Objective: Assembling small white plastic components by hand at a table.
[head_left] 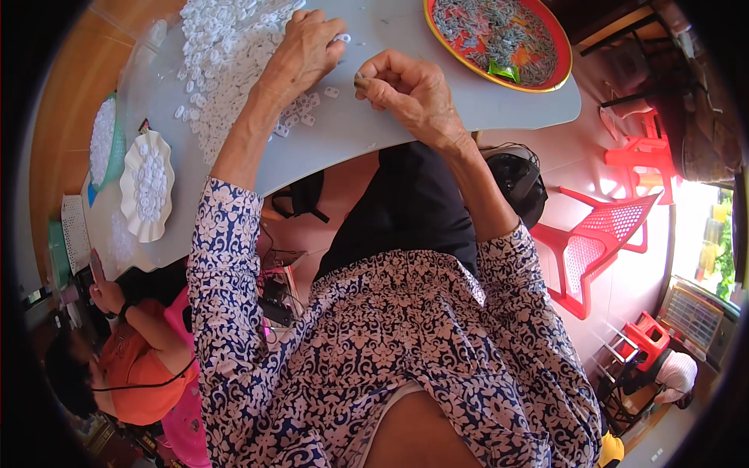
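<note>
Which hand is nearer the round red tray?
Right. The right hand is left of the round red tray; the left hand is farther left, by the white plastic pieces.

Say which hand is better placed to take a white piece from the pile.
Probably the left hand: it is beside the white pile, while the right hand is farther off, nearer the red tray.

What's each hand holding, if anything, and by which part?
Left hand: a white piece, held part unclear. Right hand: brownish thing, kind and hold unclear.

L hand point(310, 48) holds wht pc point(343, 37) by pile point(226, 78), R hand point(412, 90) nr.
</note>
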### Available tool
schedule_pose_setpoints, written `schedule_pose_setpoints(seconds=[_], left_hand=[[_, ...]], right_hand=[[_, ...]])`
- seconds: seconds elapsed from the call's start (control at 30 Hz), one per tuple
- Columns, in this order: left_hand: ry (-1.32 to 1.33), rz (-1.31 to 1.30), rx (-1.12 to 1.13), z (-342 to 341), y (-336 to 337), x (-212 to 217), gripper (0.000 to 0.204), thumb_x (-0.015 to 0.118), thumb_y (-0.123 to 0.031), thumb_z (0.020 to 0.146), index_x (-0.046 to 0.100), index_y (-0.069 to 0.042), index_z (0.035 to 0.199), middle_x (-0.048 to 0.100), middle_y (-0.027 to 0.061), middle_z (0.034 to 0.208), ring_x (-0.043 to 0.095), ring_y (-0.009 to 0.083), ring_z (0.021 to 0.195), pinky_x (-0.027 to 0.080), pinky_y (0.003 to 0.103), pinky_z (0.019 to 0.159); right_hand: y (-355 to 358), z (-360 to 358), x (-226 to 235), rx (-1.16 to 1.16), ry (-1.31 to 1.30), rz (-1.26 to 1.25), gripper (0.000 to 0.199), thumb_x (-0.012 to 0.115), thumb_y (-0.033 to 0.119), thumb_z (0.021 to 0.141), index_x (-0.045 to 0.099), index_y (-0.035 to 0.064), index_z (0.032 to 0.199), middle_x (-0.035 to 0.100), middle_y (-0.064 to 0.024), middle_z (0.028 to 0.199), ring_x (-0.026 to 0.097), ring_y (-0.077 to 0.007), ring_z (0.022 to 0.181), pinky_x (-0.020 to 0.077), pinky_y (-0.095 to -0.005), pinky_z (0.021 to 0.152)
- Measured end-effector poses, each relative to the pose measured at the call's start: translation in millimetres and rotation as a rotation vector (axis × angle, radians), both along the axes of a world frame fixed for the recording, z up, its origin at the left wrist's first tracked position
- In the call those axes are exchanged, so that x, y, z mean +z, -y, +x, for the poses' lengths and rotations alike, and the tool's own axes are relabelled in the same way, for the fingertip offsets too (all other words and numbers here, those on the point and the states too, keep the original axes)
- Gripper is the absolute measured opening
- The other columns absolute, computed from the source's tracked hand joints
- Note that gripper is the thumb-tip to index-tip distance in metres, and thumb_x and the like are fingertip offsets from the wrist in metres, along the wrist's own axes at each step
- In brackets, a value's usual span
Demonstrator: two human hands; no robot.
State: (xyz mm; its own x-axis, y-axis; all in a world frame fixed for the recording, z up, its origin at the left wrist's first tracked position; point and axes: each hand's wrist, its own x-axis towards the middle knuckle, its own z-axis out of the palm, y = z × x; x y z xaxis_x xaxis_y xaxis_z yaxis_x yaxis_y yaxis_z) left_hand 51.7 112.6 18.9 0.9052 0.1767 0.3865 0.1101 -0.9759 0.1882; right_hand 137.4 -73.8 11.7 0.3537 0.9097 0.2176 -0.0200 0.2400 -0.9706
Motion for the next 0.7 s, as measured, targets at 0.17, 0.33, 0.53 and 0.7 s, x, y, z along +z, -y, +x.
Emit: schedule_pose_setpoints(seconds=[0.17,0.33,0.53,0.7], left_hand=[[0.092,-0.01,0.016,1.7,1.2,-4.5,0.012,0.056,-0.009,0.081,0.06,-0.001,0.089,0.056,0.0134,0.083,0.053,0.0275,0.085,0.046,0.037,0.076],[0.111,-0.735,0.148,-20.5,38.1,18.5,0.014,0.057,-0.012,0.086,0.064,-0.002,0.092,0.059,0.0061,0.072,0.055,0.0128,0.066,0.045,0.026,0.062],[0.246,-1.253,0.047,-33.6,62.1,6.2,0.019,0.056,-0.015,0.089,0.064,0.0,0.097,0.062,0.0016,0.079,0.056,0.007,0.071,0.045,0.022,0.067],[0.353,-1.404,0.043,-33.4,72.8,4.9,0.021,0.054,-0.016,0.091,0.063,0.001,0.099,0.063,0.0028,0.081,0.058,0.0092,0.077,0.046,0.022,0.073]], right_hand=[[-1.9,-3.0,2.8,-0.033,-0.001,0.007,0.012,0.06,0.011,0.088,0.059,-0.0015,0.089,0.06,-0.0005,0.074,0.052,-0.0042,0.067,0.0448,-0.0198,0.061],[-1.1,3.5,-2.1,-0.111,-0.076,0.108,0.012,0.06,0.011,0.089,0.059,-0.0004,0.093,0.061,-0.0021,0.082,0.056,-0.0064,0.071,0.0466,-0.0213,0.063],[-4.3,4.1,-2.4,-0.114,-0.117,0.152,0.014,0.058,0.015,0.091,0.059,0.0008,0.095,0.063,-0.004,0.089,0.06,-0.0102,0.077,0.0486,-0.0237,0.067],[-5.3,3.7,-1.9,-0.063,-0.16,0.136,0.016,0.059,0.016,0.091,0.059,0.0007,0.095,0.063,-0.0033,0.083,0.059,-0.0097,0.075,0.0486,-0.0239,0.069]])
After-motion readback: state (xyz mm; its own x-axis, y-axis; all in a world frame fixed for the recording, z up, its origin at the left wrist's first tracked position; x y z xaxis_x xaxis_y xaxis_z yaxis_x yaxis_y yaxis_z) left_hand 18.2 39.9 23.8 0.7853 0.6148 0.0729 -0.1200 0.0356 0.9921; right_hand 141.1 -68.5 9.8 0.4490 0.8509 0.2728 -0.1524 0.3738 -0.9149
